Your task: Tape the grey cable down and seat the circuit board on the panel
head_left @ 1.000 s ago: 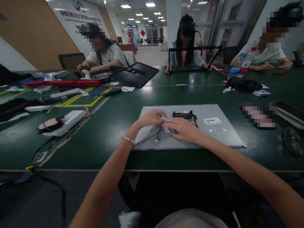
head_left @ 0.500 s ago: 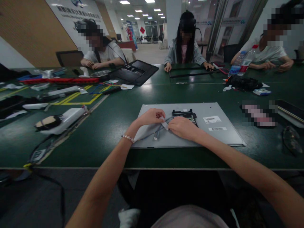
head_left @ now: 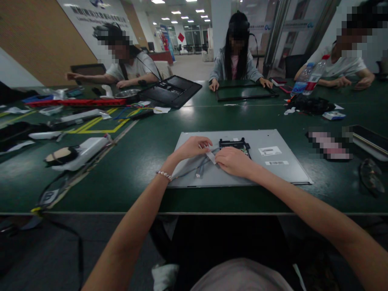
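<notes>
A flat grey display panel (head_left: 291, 171) lies on the green table in front of me, with a black bracket and circuit board (head_left: 235, 143) on its back. My left hand (head_left: 194, 148) is over its left half, thumb and curled fingers at the upper end of a small white strip (head_left: 211, 157). My right hand (head_left: 233, 161) pinches the strip's lower end, resting just below the bracket and partly covering it. A grey cable (head_left: 189, 171) runs under the strip and my left wrist. A short clear-looking tab (head_left: 199, 172) lies beside the cable.
Several co-workers sit across the table (head_left: 151, 157). A black frame (head_left: 247, 97) and a black back cover (head_left: 172, 91) lie farther off. At the left is a white device (head_left: 87, 151); at the right, phones (head_left: 329, 145), glasses (head_left: 371, 176) and bottles (head_left: 303, 79).
My hands stay nearly in place around the white strip; the left fingers straighten slightly. Across the table, the co-worker at the left has stretched an arm out to the left.
</notes>
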### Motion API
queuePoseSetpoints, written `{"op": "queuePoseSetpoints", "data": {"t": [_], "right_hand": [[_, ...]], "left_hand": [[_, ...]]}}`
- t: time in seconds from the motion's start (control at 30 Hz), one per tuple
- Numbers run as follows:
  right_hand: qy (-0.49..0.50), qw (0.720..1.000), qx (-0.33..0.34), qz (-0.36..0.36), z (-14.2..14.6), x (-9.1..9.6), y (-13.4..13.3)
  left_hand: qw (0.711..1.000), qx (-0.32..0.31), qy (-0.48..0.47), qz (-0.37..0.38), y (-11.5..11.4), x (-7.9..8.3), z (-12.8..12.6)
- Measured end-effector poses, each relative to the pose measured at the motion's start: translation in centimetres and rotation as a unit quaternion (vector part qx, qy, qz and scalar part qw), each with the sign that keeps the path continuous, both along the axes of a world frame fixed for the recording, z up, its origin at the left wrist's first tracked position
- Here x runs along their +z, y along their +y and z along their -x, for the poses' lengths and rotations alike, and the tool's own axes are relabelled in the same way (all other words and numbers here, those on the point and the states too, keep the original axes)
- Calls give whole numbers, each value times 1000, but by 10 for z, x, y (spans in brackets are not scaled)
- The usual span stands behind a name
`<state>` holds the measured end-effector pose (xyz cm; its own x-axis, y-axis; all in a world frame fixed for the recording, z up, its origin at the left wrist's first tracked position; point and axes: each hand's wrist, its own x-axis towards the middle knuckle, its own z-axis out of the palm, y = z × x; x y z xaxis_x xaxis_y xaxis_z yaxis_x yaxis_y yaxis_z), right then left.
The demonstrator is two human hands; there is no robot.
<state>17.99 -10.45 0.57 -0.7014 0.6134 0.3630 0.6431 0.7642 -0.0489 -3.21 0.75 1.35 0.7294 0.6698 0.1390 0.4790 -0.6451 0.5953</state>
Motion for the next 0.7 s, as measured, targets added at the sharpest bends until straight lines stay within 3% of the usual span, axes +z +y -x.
{"op": "queuePoseSetpoints", "data": {"t": [0.2,0.4,0.53,0.7], "right_hand": [[2,1000,3,12,2,-2,-1],[37,999,6,22,3,-4,1],[38,999,6,19,2,-5,0],[43,999,14,22,2,-6,0]], "left_hand": [[999,-14,21,-22,0,-4,0],[991,-37,27,-123,-3,2,0],[992,-73,40,-90,-5,1,-2],[995,-75,48,-48,-7,0,-2]]}}
